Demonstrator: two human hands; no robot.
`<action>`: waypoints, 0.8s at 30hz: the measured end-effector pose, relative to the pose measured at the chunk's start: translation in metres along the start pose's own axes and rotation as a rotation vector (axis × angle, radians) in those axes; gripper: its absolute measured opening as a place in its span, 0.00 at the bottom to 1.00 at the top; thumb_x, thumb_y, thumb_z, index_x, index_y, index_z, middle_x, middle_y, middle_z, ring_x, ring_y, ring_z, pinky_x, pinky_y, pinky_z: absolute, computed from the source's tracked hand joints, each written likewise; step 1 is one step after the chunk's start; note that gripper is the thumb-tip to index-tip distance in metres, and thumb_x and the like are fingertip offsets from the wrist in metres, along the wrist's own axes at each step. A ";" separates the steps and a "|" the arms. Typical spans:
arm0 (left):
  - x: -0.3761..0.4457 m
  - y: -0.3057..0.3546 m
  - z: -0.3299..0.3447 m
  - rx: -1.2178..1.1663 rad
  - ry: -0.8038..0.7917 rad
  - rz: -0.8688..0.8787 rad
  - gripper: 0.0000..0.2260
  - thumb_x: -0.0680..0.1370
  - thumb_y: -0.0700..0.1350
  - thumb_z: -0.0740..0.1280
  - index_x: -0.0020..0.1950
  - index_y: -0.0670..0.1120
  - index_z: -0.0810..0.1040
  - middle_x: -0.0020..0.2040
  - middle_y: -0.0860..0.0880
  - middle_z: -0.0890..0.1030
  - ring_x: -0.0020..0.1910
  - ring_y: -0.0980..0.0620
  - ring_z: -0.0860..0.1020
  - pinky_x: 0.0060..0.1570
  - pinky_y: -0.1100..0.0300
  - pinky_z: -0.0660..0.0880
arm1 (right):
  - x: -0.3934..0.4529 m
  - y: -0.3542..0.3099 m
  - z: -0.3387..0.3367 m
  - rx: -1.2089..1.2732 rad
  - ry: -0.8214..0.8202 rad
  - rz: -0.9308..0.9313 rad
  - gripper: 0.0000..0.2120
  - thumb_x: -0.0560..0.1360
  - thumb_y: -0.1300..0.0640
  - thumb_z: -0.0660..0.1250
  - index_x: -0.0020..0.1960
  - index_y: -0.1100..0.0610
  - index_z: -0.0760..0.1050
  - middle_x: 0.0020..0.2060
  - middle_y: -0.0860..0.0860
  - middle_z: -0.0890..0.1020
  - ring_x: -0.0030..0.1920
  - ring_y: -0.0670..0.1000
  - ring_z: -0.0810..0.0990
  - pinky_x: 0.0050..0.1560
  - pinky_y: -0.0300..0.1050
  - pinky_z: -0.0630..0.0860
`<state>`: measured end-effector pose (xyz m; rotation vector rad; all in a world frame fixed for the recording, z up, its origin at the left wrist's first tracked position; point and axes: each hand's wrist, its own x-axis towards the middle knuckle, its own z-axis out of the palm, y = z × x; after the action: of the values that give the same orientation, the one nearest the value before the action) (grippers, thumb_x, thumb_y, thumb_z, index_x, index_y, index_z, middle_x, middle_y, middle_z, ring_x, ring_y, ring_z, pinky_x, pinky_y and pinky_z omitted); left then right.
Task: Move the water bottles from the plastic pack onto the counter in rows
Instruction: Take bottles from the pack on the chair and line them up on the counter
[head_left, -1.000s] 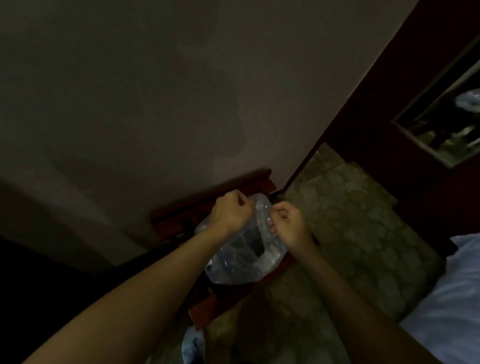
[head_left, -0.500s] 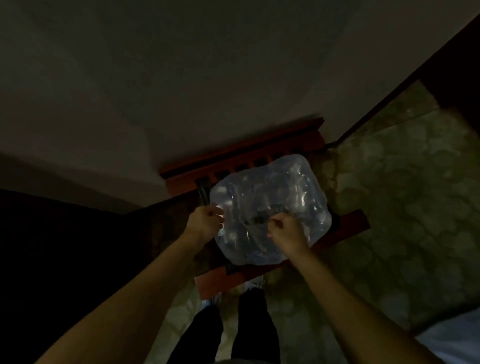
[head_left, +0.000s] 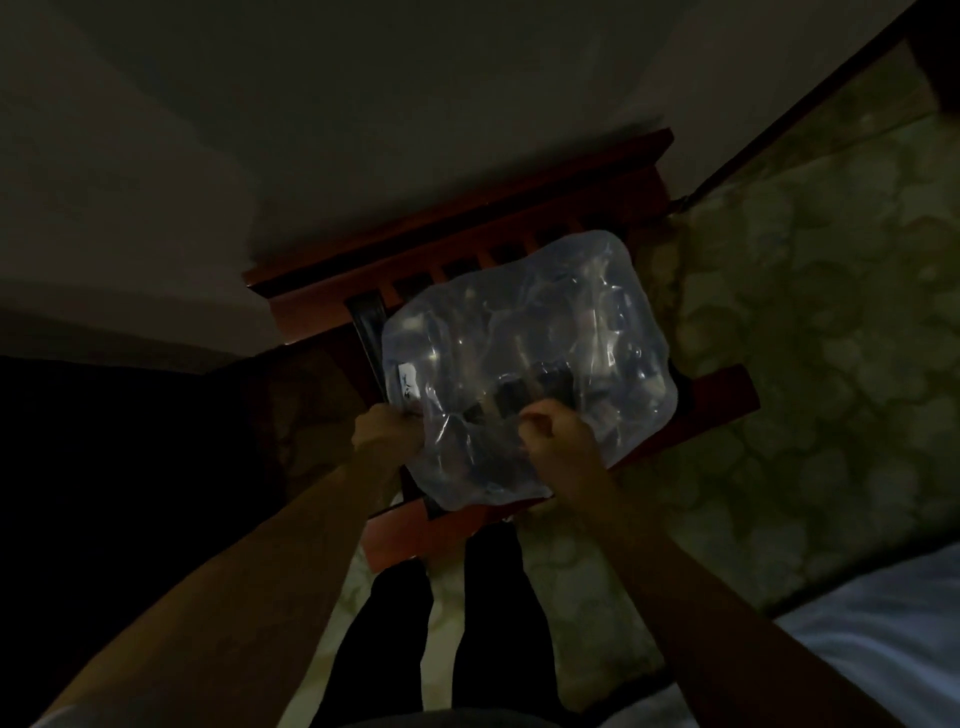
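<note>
The plastic pack (head_left: 524, 364) of water bottles sits on a red wooden rack (head_left: 467, 260) that stands against the wall. The left hand (head_left: 387, 434) pinches the film at the pack's near left edge, fingers closed on it. The right hand (head_left: 558, 441) is fisted on the film at the pack's near side. Patterned carpet (head_left: 805, 364) lies to the right of the pack.

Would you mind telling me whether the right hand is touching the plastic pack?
Touching: the head view shows the right hand pinching the film of the plastic pack.
</note>
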<state>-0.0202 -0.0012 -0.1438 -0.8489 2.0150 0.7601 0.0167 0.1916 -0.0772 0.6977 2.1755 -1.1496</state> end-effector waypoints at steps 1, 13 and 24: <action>0.003 0.000 0.003 0.039 0.004 0.010 0.18 0.79 0.49 0.68 0.61 0.36 0.79 0.61 0.38 0.81 0.59 0.39 0.81 0.52 0.53 0.78 | 0.001 0.000 0.002 -0.016 -0.006 0.008 0.09 0.79 0.59 0.63 0.56 0.62 0.77 0.42 0.52 0.76 0.45 0.51 0.75 0.39 0.36 0.67; 0.003 0.002 0.011 0.144 0.004 0.112 0.12 0.81 0.47 0.63 0.60 0.42 0.79 0.56 0.41 0.81 0.56 0.41 0.81 0.45 0.57 0.74 | -0.004 0.001 0.009 -0.110 -0.059 0.021 0.11 0.80 0.54 0.63 0.55 0.61 0.77 0.50 0.58 0.81 0.49 0.55 0.79 0.45 0.41 0.71; -0.009 -0.037 -0.021 -0.641 -0.143 0.042 0.10 0.73 0.51 0.73 0.37 0.45 0.84 0.38 0.47 0.86 0.42 0.46 0.83 0.48 0.50 0.78 | -0.003 0.010 0.005 -0.208 -0.014 0.010 0.13 0.78 0.57 0.64 0.60 0.62 0.73 0.52 0.61 0.81 0.55 0.60 0.79 0.50 0.42 0.69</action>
<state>0.0040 -0.0360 -0.1335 -1.0664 1.6744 1.4878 0.0266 0.1921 -0.0832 0.6073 2.2363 -0.9037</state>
